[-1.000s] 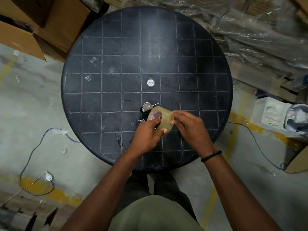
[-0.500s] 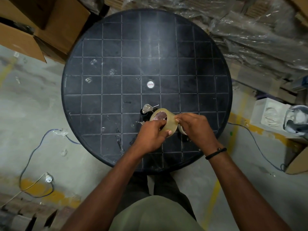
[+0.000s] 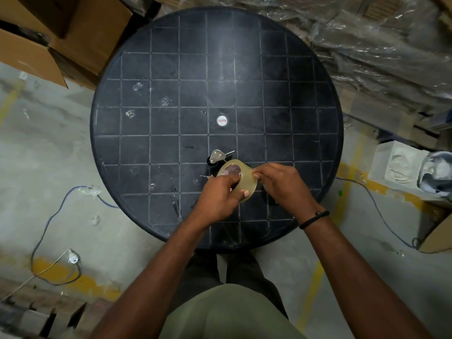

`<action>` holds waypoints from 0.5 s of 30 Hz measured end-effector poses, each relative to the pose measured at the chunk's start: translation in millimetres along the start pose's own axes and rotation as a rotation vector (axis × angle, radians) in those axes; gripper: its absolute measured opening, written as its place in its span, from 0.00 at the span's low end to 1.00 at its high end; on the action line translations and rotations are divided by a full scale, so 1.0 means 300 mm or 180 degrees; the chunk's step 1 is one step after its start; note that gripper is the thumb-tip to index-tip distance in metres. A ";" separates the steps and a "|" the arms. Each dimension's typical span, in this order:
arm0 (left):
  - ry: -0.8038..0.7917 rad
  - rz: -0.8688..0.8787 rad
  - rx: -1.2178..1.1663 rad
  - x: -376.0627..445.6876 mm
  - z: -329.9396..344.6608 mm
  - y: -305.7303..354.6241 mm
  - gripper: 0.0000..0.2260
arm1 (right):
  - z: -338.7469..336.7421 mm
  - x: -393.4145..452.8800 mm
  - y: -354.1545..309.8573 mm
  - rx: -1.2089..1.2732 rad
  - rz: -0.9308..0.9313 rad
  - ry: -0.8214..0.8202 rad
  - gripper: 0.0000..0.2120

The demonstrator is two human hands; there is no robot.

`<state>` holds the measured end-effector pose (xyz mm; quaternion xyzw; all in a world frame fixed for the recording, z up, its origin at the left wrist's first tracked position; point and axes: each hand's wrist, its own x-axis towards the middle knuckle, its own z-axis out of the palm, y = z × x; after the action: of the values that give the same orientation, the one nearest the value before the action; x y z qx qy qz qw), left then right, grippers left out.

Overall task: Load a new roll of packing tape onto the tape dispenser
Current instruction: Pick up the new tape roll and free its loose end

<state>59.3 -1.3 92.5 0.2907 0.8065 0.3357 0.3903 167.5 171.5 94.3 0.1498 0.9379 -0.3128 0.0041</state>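
Near the front edge of the round black grid-ribbed table [image 3: 137,99], whose far half lies bare, both hands meet over the tape roll [image 3: 241,178]. The left hand [image 3: 217,199] curls round the glossy tan roll, thumb pressed on its rim; the right hand [image 3: 286,184] pinches the roll's upper edge with bunched fingertips. The metal tape dispenser [image 3: 217,156] lies just beyond the roll, partly hidden.

Glossy translucent tan tape roll [image 3: 241,178], shiny metal dispenser plate [image 3: 217,156], matt black scuffed gridded table [image 3: 171,94], brown cardboard boxes [image 3: 61,33] far left, crinkled glossy plastic sheeting [image 3: 379,45] far right, rough concrete floor [image 3: 49,167].
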 end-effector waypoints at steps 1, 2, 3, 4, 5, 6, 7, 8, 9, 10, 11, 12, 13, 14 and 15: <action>-0.0010 0.0006 -0.0021 0.000 0.001 -0.002 0.14 | 0.003 -0.001 0.001 -0.0031 -0.0001 -0.0007 0.07; -0.0028 0.0002 -0.0033 -0.002 0.002 0.000 0.14 | 0.006 -0.002 0.000 -0.0071 0.0018 -0.0026 0.07; -0.0035 0.0005 -0.0058 -0.003 0.003 0.001 0.13 | 0.008 -0.003 0.000 -0.0102 0.0035 -0.0048 0.07; -0.0032 0.0003 -0.0096 -0.007 0.003 0.004 0.14 | 0.007 -0.002 -0.001 -0.0110 0.0049 -0.0072 0.08; -0.0013 -0.0008 -0.0158 -0.009 0.004 0.004 0.15 | 0.003 -0.001 -0.002 -0.0076 0.0072 -0.0095 0.07; -0.0004 -0.0049 -0.0214 -0.012 0.002 0.004 0.16 | -0.005 0.000 -0.006 0.0014 0.0105 -0.0136 0.08; 0.0005 -0.0094 -0.0265 -0.014 -0.001 0.003 0.16 | -0.016 0.000 -0.011 0.0125 0.0129 -0.0194 0.08; 0.0010 -0.0156 -0.0291 -0.015 -0.005 -0.001 0.16 | -0.025 0.001 -0.017 0.0211 0.0144 -0.0243 0.09; 0.0000 -0.0190 -0.0295 -0.015 -0.006 -0.010 0.13 | -0.031 0.003 -0.023 0.0239 0.0165 -0.0277 0.09; -0.0024 -0.0204 -0.0259 -0.018 -0.010 -0.012 0.11 | -0.032 0.006 -0.026 0.0220 0.0173 -0.0296 0.10; -0.0030 -0.0183 -0.0237 -0.019 -0.010 -0.015 0.09 | -0.029 0.008 -0.027 0.0168 0.0153 -0.0297 0.09; -0.0022 -0.0165 -0.0239 -0.021 -0.011 -0.016 0.10 | -0.024 0.012 -0.025 0.0114 0.0116 -0.0284 0.09; -0.0011 -0.0148 -0.0277 -0.022 -0.011 -0.015 0.12 | -0.021 0.015 -0.025 0.0078 0.0079 -0.0270 0.09; 0.0002 -0.0159 -0.0314 -0.022 -0.012 -0.014 0.15 | -0.019 0.019 -0.023 0.0062 0.0037 -0.0252 0.09; 0.0011 -0.0162 -0.0347 -0.022 -0.013 -0.013 0.18 | -0.018 0.023 -0.022 0.0059 -0.0009 -0.0229 0.08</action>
<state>58.6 -9.7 94.3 0.2478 0.7949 0.3696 0.4125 159.6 171.5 101.7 0.1372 0.9345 -0.3266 0.0361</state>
